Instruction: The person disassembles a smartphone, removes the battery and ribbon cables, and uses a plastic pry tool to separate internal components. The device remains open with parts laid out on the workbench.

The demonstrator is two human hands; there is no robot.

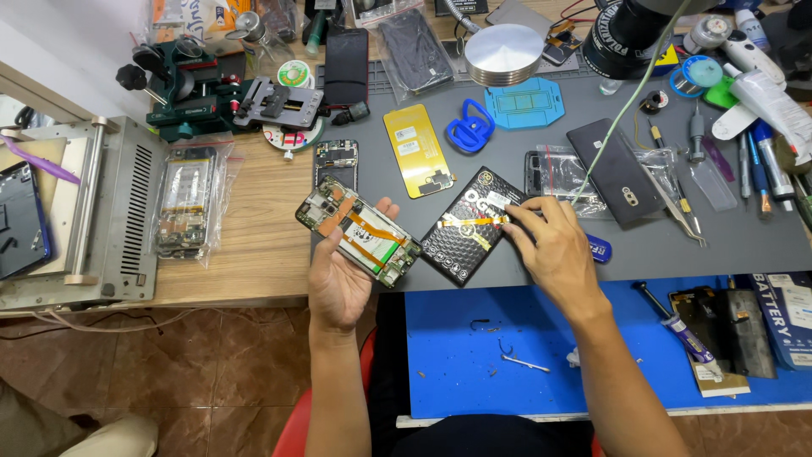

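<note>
My left hand (341, 279) holds an opened phone (359, 230) with its back off, showing the circuit board and an orange flex cable. My right hand (548, 245) rests its fingertips on a black phone screen panel (467, 228) lying on the grey mat, touching an orange flex strip across the panel. A yellow back panel (417, 150) lies just beyond the two hands. Another bare phone frame (336, 161) sits behind the held phone.
A grey work mat (660, 245) covers the bench, a blue mat (541, 338) lies nearer me. Around are a blue suction cup (469, 127), a round metal disc (504, 52), a black phone (617, 172), tweezers (681, 211), a screwdriver (677, 326), a green clamp jig (190, 89) and a bagged phone (186, 199).
</note>
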